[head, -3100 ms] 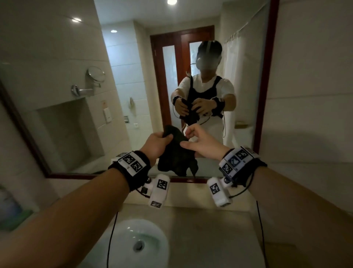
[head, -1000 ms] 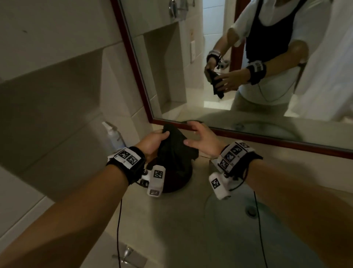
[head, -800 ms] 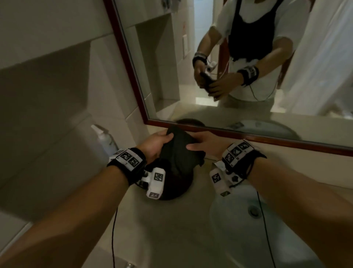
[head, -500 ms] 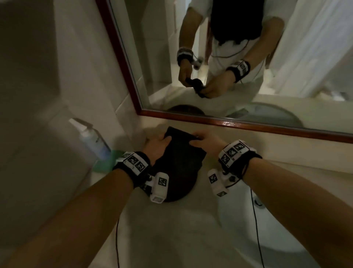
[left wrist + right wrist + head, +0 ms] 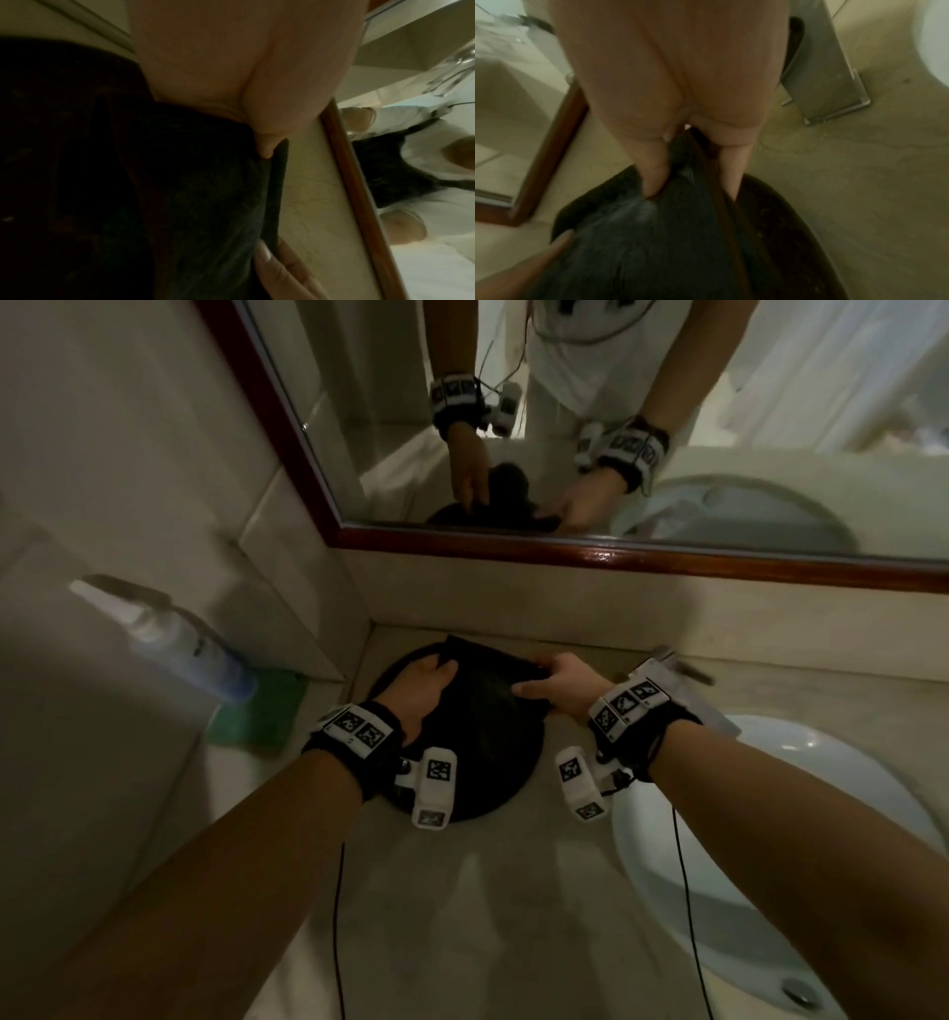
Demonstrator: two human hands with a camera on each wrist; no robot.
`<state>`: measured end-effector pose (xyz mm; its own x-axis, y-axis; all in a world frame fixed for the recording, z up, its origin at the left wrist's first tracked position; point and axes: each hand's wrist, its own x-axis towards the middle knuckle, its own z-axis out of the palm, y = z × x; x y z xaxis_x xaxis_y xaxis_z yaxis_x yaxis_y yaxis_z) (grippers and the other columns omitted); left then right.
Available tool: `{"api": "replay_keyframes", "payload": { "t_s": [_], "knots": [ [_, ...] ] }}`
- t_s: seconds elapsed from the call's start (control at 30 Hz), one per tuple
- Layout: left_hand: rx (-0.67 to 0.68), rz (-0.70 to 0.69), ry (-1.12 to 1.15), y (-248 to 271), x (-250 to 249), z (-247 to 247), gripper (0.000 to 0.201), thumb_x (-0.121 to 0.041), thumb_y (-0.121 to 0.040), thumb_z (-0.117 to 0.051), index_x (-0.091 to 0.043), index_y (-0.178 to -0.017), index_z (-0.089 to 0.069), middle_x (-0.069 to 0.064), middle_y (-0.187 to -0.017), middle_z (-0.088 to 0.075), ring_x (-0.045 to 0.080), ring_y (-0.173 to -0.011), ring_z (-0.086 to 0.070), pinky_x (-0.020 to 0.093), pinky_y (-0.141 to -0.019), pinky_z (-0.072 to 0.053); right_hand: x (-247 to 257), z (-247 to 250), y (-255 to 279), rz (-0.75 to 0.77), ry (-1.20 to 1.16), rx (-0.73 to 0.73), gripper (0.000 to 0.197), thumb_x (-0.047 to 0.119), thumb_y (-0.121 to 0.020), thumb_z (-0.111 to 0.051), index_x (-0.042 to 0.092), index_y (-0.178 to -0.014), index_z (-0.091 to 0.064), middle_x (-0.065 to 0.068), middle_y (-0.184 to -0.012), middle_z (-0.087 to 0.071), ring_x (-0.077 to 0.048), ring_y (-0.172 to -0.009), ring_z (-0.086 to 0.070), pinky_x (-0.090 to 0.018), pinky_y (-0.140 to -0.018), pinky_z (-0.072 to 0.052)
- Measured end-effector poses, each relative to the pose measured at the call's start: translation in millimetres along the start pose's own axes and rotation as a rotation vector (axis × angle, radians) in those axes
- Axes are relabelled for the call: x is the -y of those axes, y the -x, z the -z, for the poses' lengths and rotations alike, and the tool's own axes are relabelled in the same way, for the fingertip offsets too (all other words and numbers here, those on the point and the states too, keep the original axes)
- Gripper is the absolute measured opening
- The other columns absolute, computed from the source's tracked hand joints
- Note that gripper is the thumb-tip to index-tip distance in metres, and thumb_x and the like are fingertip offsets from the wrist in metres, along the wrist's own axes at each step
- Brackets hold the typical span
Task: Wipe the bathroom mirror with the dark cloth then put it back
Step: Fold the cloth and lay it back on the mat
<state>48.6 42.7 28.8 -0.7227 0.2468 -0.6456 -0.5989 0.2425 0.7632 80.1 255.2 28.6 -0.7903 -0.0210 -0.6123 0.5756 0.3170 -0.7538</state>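
Note:
The dark cloth [image 5: 482,695] lies folded on a round dark tray [image 5: 462,793] in the counter's back left corner, under the mirror [image 5: 565,428] with its red-brown frame. My left hand [image 5: 441,672] grips the cloth's left edge, thumb on top. My right hand [image 5: 534,680] pinches its right edge. In the left wrist view the thumb [image 5: 270,150] tucks into a fold of the cloth [image 5: 192,203]. In the right wrist view the fingers [image 5: 654,172] pinch the cloth [image 5: 654,243] above the tray [image 5: 782,223].
A pump bottle [image 5: 169,639] and a green pad [image 5: 257,711] sit left of the tray by the wall. The white basin [image 5: 770,814] is at the right. A metal fitting [image 5: 826,81] stands behind my right wrist. Cables hang from both wrists.
Both hands brought the cloth down from in front of the mirror onto the round dark tray. The view tipped down toward the counter corner.

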Motion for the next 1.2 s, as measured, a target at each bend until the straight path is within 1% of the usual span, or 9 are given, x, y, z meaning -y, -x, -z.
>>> {"api": "replay_keyframes", "payload": {
  "t_s": [0.1,0.2,0.33,0.5,0.6,0.73,0.87,0.97,1.2],
  "knots": [
    [0.044,0.036,-0.005,-10,16,7,0.058,-0.039,-0.091,-0.065,-0.014,-0.141,-0.049,0.006,-0.129,-0.061,0.024,-0.114,-0.061,0.04,-0.099,-0.05,-6,-9,-10,-0.015,0.113,-0.021,0.04,0.018,-0.091,-0.069,0.015,-0.128,-0.056,-0.006,-0.107,-0.064,-0.017,-0.082,-0.064,-0.027,-0.058,-0.054],
    [0.074,0.062,-0.059,-20,29,17,0.067,-0.021,-0.08,-0.08,-0.013,-0.14,-0.051,0.007,-0.127,-0.064,0.023,-0.113,-0.062,0.04,-0.095,-0.052,-9,-20,-22,-0.03,0.213,-0.011,0.047,0.022,-0.093,-0.068,0.018,-0.136,-0.052,-0.011,-0.121,-0.06,-0.026,-0.098,-0.063,-0.034,-0.069,-0.055],
    [-0.025,0.076,-0.18,-30,42,25,0.073,-0.014,-0.081,-0.079,-0.01,-0.145,-0.044,0.01,-0.137,-0.055,0.025,-0.12,-0.056,0.04,-0.101,-0.048,-11,-33,-37,-0.045,0.277,0.004,0.053,0.024,-0.092,-0.069,0.02,-0.141,-0.048,-0.009,-0.125,-0.057,-0.03,-0.108,-0.062,-0.038,-0.073,-0.059],
    [-0.173,0.014,-0.37,-44,56,31,0.065,-0.017,-0.085,-0.074,-0.008,-0.142,-0.044,0.013,-0.139,-0.053,0.029,-0.123,-0.054,0.043,-0.104,-0.046,-10,-50,-60,0.127,0.356,-0.063,0.044,0.008,-0.091,-0.066,0.009,-0.134,-0.056,-0.014,-0.134,-0.057,-0.029,-0.113,-0.06,-0.024,-0.067,-0.045],
    [-0.233,-0.028,-0.457,-48,60,35,0.069,-0.018,-0.086,-0.074,-0.007,-0.144,-0.039,0.014,-0.14,-0.052,0.029,-0.124,-0.052,0.04,-0.104,-0.044,-9,-59,-68,0.194,0.374,-0.117,0.037,0.002,-0.091,-0.062,0.005,-0.128,-0.06,-0.014,-0.128,-0.06,-0.025,-0.109,-0.059,-0.022,-0.077,-0.039],
    [-0.26,-0.108,-0.539,-47,60,37,0.081,-0.012,-0.085,-0.072,-0.011,-0.15,-0.024,0.013,-0.138,-0.051,0.03,-0.122,-0.052,0.031,-0.094,-0.043,-8,-64,-70,0.307,0.577,-0.216,0.04,0.008,-0.091,-0.058,0.009,-0.132,-0.057,-0.018,-0.128,-0.053,-0.037,-0.116,-0.052,-0.041,-0.097,-0.045],
    [-0.35,-0.255,-0.857,-43,67,38,0.052,-0.02,-0.078,-0.075,-0.017,-0.125,-0.052,0.015,-0.127,-0.048,0.034,-0.11,-0.054,0.039,-0.088,-0.05,-8,-72,-63,0.411,0.832,-0.158,0.04,0.026,-0.088,-0.066,0.018,-0.126,-0.058,-0.013,-0.125,-0.047,-0.036,-0.114,-0.046,-0.043,-0.092,-0.047],
    [-0.207,-0.278,-0.916,-39,75,36,0.031,-0.02,-0.079,-0.077,-0.012,-0.104,-0.06,0.01,-0.114,-0.047,0.029,-0.098,-0.057,0.028,-0.078,-0.044,-14,-81,-56,0.344,1.026,0.015,0.054,0.039,-0.083,-0.073,0.022,-0.13,-0.053,-0.01,-0.127,-0.044,-0.033,-0.115,-0.045,-0.039,-0.088,-0.047],
    [-0.093,-0.278,-1.037,-35,88,40,0.049,-0.029,-0.077,-0.08,-0.014,-0.115,-0.052,0.01,-0.118,-0.044,0.028,-0.1,-0.053,0.037,-0.083,-0.049,-23,-76,-58,0.278,1.07,0.046,0.064,0.037,-0.081,-0.076,0.029,-0.137,-0.047,-0.008,-0.132,-0.039,-0.03,-0.123,-0.04,-0.037,-0.094,-0.042]
  ]
}}
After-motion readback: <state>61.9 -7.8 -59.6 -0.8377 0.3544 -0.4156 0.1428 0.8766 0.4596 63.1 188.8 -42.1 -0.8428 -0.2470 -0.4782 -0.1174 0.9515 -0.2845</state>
